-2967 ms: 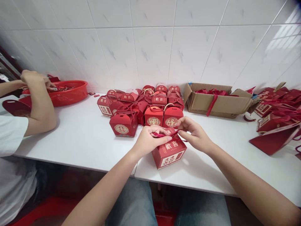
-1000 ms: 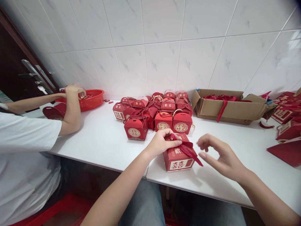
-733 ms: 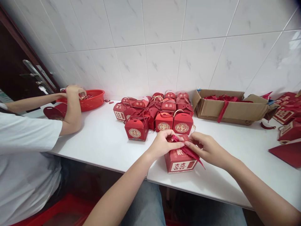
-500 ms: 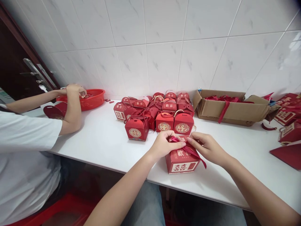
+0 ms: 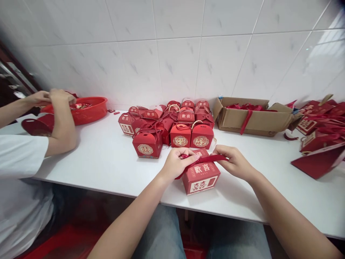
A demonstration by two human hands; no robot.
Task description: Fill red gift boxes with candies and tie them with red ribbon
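Observation:
A red gift box [image 5: 201, 177] with gold and white lettering sits near the table's front edge. Across its top runs a dark red ribbon [image 5: 212, 158]. My left hand [image 5: 178, 162] is closed at the box's upper left, pinching the ribbon by the middle of the lid. At the upper right, my right hand [image 5: 233, 160] pinches the ribbon's other end and holds it taut, apart from the box. The fingertips of my left hand partly cover where the ribbon crosses itself, so a knot cannot be made out.
Several closed red boxes [image 5: 147, 144] stand grouped behind. A cardboard box [image 5: 256, 123] of red ribbons is at the back right, with more red boxes [image 5: 320, 138] beyond. At left, a co-worker's hands [image 5: 58, 95] are over a red basin [image 5: 93, 112].
My right hand has drawn the ribbon out to the right, and it is now straight. The box is turned slightly. The view has shifted to the right.

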